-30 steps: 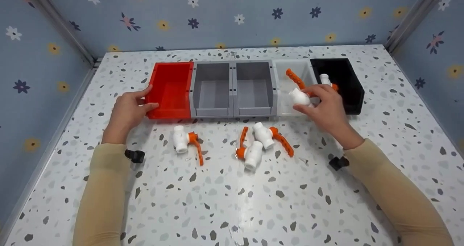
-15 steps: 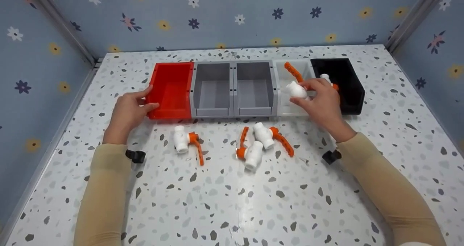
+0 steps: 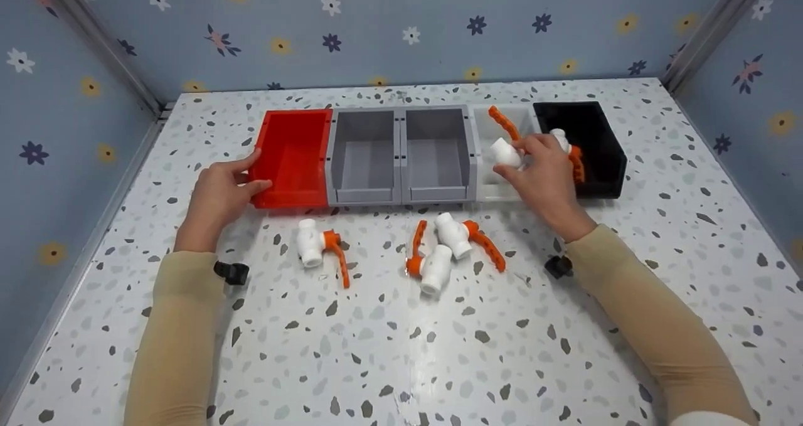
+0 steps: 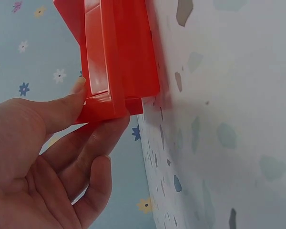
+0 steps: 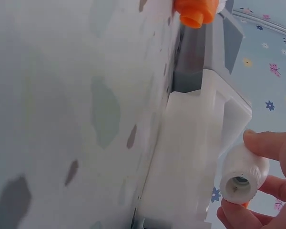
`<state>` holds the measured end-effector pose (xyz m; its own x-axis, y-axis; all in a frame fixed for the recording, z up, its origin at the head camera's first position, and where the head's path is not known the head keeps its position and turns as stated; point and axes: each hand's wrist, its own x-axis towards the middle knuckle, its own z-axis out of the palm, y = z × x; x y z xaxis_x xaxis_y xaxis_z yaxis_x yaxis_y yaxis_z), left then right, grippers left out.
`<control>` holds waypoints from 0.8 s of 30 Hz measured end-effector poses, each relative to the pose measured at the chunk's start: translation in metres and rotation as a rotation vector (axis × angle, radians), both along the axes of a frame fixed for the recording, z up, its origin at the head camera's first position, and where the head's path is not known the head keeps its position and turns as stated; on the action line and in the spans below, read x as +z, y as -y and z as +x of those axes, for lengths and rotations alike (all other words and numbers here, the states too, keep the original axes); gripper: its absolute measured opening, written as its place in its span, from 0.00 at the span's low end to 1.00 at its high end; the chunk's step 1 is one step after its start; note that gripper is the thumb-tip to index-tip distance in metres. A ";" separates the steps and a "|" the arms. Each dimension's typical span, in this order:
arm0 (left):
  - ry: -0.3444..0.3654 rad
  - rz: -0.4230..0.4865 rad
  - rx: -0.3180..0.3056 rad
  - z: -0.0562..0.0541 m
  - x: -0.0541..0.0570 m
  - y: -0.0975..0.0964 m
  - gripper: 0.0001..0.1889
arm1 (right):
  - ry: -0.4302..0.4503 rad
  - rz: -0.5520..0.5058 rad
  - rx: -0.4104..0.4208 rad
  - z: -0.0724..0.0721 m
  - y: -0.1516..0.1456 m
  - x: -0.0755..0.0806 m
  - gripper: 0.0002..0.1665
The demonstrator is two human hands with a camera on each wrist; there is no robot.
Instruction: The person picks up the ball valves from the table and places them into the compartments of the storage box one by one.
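My right hand (image 3: 544, 174) pinches a white ball valve (image 3: 505, 154) with an orange lever, over the clear white bin (image 3: 502, 191). In the right wrist view the valve's open end (image 5: 240, 187) faces the camera, thumb and fingers on its body. The left hand (image 3: 221, 194) grips the outer side wall of the red bin (image 3: 295, 156); in the left wrist view its thumb lies on one side of the wall and the fingers on the other. Another white valve (image 3: 560, 138) with an orange lever lies in the black bin (image 3: 605, 175), partly behind the right hand.
Two grey bins (image 3: 367, 194) stand between the red and clear white ones, all in one row. In front on the speckled table lie a valve (image 3: 309, 244) at left and a pair in the middle (image 3: 436, 269). Flowered walls (image 3: 401, 31) enclose the back and sides.
The right hand has moved a little left and back with the valve, deeper over the clear white bin. More of the valve in the black bin shows. The left hand keeps its hold.
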<state>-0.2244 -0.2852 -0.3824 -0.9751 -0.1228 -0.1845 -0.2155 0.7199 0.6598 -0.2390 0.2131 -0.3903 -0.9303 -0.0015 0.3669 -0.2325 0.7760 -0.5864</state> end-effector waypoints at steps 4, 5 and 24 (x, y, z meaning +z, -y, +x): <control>-0.004 -0.003 -0.005 0.000 0.000 0.001 0.38 | -0.005 0.021 0.007 -0.004 0.005 -0.003 0.25; -0.004 -0.005 -0.006 0.000 0.000 0.001 0.38 | -0.003 0.025 0.009 -0.005 0.006 -0.004 0.25; -0.012 -0.022 -0.010 -0.001 0.000 0.000 0.37 | 0.100 0.174 0.014 -0.019 0.010 -0.003 0.24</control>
<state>-0.2253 -0.2857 -0.3822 -0.9785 -0.1165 -0.1700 -0.2000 0.7366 0.6461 -0.2582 0.2032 -0.3934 -0.9615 -0.0700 0.2657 -0.1913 0.8647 -0.4645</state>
